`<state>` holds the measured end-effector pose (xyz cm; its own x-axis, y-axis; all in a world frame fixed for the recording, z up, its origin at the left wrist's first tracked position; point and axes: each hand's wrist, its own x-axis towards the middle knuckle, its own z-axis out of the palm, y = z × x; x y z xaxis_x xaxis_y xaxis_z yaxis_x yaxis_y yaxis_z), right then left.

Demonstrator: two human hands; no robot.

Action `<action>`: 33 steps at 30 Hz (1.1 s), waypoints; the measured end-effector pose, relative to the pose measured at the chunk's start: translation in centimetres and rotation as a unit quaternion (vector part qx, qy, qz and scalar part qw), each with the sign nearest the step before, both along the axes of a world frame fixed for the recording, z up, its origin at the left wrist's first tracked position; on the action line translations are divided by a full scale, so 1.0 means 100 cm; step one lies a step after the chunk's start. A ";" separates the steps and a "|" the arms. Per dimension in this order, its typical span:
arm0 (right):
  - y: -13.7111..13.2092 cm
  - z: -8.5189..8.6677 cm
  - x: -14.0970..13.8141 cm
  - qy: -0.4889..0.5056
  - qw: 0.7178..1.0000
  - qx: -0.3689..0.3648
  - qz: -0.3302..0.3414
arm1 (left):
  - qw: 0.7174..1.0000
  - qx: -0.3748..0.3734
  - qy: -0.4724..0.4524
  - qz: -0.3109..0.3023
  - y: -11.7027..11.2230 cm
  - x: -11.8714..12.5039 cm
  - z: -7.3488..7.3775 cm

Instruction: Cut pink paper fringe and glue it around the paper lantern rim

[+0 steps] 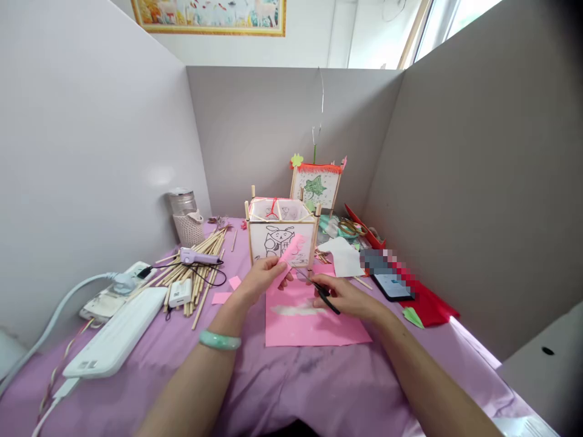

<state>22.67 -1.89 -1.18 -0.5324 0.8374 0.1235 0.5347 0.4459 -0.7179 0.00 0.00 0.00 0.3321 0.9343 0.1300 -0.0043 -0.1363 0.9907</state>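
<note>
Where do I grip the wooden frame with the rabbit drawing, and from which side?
Probably by two opposite corner posts, from above: they jut up past the paper panels, which look thin. The front seems a poor approach: the left hand with the pink strip and the right hand with the scissors are there.
</note>
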 end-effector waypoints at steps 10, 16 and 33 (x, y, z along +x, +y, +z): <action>0.007 0.019 -0.014 -0.059 0.996 0.069 0.029 | 1.000 -0.002 0.024 0.009 0.001 0.003 -0.002; 0.005 0.009 -0.025 -0.038 0.991 0.125 -0.008 | 1.000 -0.008 0.022 0.007 0.001 0.004 -0.004; 0.004 -0.016 -0.026 -0.062 0.968 0.235 -0.057 | 1.000 0.004 0.016 -0.010 0.003 0.005 -0.008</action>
<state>20.06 -1.44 -2.73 -0.4744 0.7589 0.4461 0.6688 0.6403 -0.3779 0.45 0.34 -0.78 0.3552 0.9263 0.1260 0.0236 -0.1436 0.9893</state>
